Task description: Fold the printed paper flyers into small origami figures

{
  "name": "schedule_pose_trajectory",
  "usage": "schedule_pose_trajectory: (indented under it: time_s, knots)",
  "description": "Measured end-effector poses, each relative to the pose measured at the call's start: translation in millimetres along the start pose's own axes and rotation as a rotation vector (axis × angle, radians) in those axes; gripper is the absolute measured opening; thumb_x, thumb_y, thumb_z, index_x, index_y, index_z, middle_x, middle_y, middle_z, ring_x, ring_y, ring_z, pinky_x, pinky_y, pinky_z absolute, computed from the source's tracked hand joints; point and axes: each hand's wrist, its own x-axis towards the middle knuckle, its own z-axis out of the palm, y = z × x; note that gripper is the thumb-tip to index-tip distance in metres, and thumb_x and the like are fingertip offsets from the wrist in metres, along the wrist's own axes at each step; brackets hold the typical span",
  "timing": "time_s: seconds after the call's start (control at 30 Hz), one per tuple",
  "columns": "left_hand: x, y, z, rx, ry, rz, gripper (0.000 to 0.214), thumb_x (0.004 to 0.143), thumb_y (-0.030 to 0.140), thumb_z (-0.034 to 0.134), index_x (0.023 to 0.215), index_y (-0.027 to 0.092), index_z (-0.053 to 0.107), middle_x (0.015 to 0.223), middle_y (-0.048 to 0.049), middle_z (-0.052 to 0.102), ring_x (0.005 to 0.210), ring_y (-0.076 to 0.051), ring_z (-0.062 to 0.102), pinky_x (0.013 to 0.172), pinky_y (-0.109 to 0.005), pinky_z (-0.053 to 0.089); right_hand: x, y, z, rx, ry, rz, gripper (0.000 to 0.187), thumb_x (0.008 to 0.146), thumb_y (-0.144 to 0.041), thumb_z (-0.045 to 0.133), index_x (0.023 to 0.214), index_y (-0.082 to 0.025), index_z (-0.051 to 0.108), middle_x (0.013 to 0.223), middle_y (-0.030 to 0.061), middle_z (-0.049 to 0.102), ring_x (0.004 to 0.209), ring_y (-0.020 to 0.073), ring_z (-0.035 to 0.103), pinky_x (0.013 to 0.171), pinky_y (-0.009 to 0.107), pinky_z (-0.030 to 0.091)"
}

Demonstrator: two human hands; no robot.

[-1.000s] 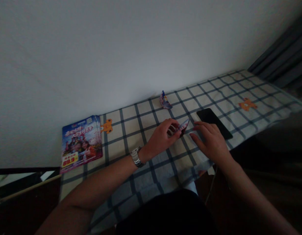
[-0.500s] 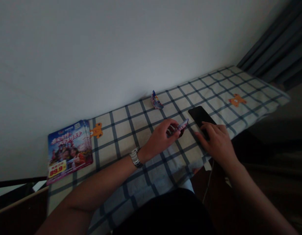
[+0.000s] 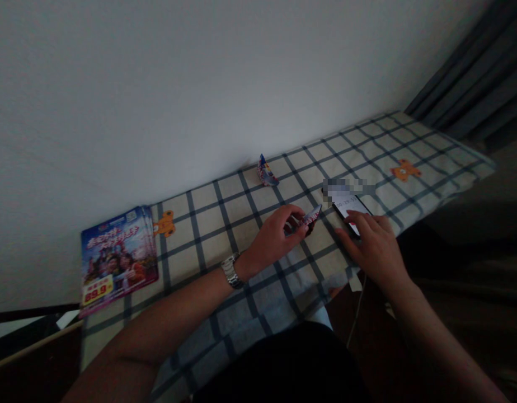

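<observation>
Between the thumb and fingers of my left hand is a small folded piece of printed paper, its pointed end turned to the right. A silver watch circles that wrist. My right hand lies over the lower part of a phone, fingers spread, the fingertips at its lit screen. Digits like a timer show on the screen; part of it is covered by the hand. Farther back, by the wall, a folded paper boat in blue and pink print stands on the checked cloth.
A stack of printed flyers lies at the left end of the table. Orange bear figures decorate the cloth. A white wall runs along the back, and a grey curtain hangs at the right. A thin cable dangles below the front edge.
The phone's screen has gone from dark to lit, showing digits. My hands have barely moved, and the left still holds the folded paper.
</observation>
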Motion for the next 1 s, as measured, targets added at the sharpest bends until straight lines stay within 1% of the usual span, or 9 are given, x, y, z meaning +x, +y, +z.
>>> schedule_pose_trajectory:
  time_s: [0.23,0.37,0.47,0.57,0.8,1.0]
  knots:
    - [-3,-2,-4.1,-0.009,0.006,-0.014,0.025,0.099,0.033,0.065,0.121,0.023,0.06,0.109,-0.0055,0.07,0.095,-0.017,0.069,0.081,-0.033,0.062,1,-6,-2,0.042,0.022,-0.018,0.028,0.1,-0.044,0.062,0.117,-0.022,0.064,0.131,0.0139,0.071,0.111,0.0367,0.062,0.099,0.054,0.05]
    - [-6,-1,-8.0,-0.022,0.021,-0.029,0.025,0.1,0.033,0.065,0.122,0.023,0.06,0.111,-0.0058,0.07,0.097,-0.017,0.07,0.081,-0.032,0.062,4,-17,-2,0.073,0.003,-0.079,0.025,0.1,-0.041,0.063,0.116,-0.022,0.064,0.13,0.0135,0.072,0.108,0.0353,0.063,0.098,0.054,0.05]
    - [-9,-1,-11.6,-0.026,0.032,-0.036,0.024,0.1,0.033,0.064,0.121,0.023,0.06,0.113,-0.0067,0.069,0.097,-0.017,0.07,0.081,-0.032,0.062,7,-24,1,0.122,-0.011,-0.106,0.023,0.1,-0.039,0.063,0.116,-0.023,0.064,0.131,0.0127,0.072,0.109,0.0351,0.065,0.097,0.054,0.051]
    - [-14,-2,-16.2,-0.013,0.051,-0.043,0.023,0.1,0.032,0.065,0.12,0.023,0.06,0.109,-0.0056,0.069,0.095,-0.017,0.07,0.08,-0.031,0.061,10,-31,7,0.178,-0.031,-0.118,0.021,0.1,-0.04,0.063,0.114,-0.024,0.065,0.13,0.0114,0.072,0.113,0.0356,0.065,0.098,0.054,0.051]
    - [-28,-9,-35.8,0.057,0.116,-0.041,0.026,0.098,0.029,0.067,0.122,0.024,0.059,0.112,-0.0059,0.069,0.097,-0.018,0.068,0.083,-0.033,0.059,25,-47,20,0.297,-0.091,-0.166,0.02,0.101,-0.039,0.063,0.113,-0.024,0.065,0.131,0.0107,0.072,0.115,0.0335,0.066,0.099,0.052,0.051]
    - [-43,-7,-57.7,0.153,0.206,-0.035,0.026,0.096,0.025,0.069,0.12,0.023,0.06,0.112,-0.0045,0.068,0.099,-0.017,0.066,0.087,-0.033,0.056,43,-67,32,0.427,-0.146,-0.213,0.02,0.101,-0.036,0.063,0.116,-0.023,0.065,0.122,0.0103,0.074,0.114,0.032,0.066,0.099,0.05,0.051]
